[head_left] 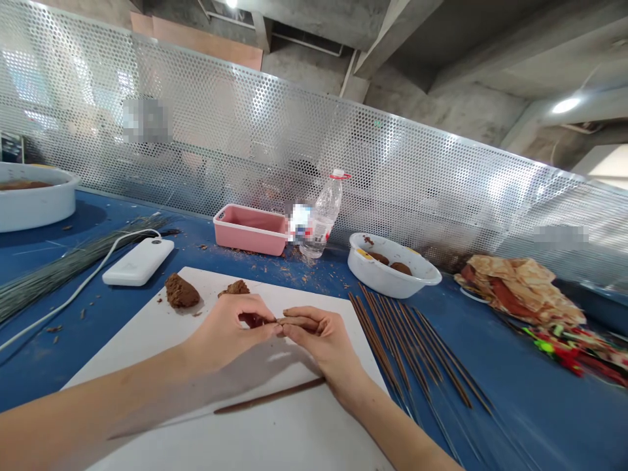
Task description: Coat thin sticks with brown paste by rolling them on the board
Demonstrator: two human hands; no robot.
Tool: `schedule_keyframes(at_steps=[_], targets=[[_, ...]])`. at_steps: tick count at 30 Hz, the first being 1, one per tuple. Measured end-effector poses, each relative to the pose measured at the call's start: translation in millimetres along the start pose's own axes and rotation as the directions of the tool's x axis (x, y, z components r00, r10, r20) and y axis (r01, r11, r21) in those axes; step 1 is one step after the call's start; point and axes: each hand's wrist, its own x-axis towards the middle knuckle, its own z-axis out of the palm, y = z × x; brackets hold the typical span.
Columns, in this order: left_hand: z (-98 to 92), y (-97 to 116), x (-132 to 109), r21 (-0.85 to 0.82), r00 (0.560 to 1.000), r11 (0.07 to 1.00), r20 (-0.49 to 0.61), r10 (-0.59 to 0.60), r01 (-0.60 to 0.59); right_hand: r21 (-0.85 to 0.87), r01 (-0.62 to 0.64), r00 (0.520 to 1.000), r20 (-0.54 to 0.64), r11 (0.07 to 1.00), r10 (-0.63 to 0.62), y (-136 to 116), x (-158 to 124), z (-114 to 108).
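Observation:
Above a white board (304, 441), my left hand (230, 324) and my right hand (326, 337) meet fingertip to fingertip. Both pinch a small piece of brown dough (280, 320), mostly covered by the fingers. Below them lies a thin wire stick coated in brown dough (269, 396), its bare end running left under my left forearm. A large brown lump of dough (181, 292) sits at the board's far left corner. Just behind my left hand is a smaller crumbly lump (236, 288), partly hidden.
Several coated sticks (407, 340) fan out at the right. Behind stand a white basin (397, 278) with brown lumps, a pink box (250, 241) and a tilted plastic bottle (324, 216). At left are a power bank (140, 263), bare wires (59, 261) and another basin (36, 209).

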Motion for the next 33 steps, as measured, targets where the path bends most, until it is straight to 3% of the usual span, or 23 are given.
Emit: schedule_keyframes(at_steps=[5, 8, 12, 16, 21, 28, 33], targets=[[4.1, -2.4, -1.8, 0.039, 0.997, 0.999, -0.076, 0.011, -0.008, -0.034, 0.038, 0.998, -0.041, 0.999, -0.039, -8.1, -4.0, 6.9], [7.8, -3.0, -3.3, -0.025, 0.993, 0.999, -0.112, -0.038, 0.035, -0.085, 0.067, 0.993, -0.087, 0.994, -0.075, -9.4, -5.0, 10.5], [10.8, -2.2, -2.0, -0.153, 0.991, 0.984, -0.074, -0.108, 0.096, -0.118, 0.096, 0.99, -0.096, 0.988, -0.108, -9.4, -6.8, 12.0], [8.0, -1.2, 0.3, -0.139, 0.986, 0.978, -0.043, -0.164, 0.157, -0.163, 0.13, 0.985, -0.092, 0.978, -0.147, -7.4, -9.3, 12.1], [2.3, 3.6, -1.6, -0.07, 0.985, 0.983, 0.034, -0.169, 0.171, -0.264, 0.175, 0.973, -0.104, 0.949, -0.208, -2.5, -12.5, 11.9], [6.0, 1.7, -1.6, -0.2, 0.983, 0.963, 0.07, -0.169, 0.18, -0.352, 0.245, 0.949, -0.102, 0.903, -0.297, -1.6, -14.9, 13.5], [7.1, 4.1, -3.5, -0.184, 0.985, 0.972, 0.115, -0.13, 0.149, -0.375, 0.271, 0.938, -0.104, 0.887, -0.331, -0.9, -16.7, 14.0]])
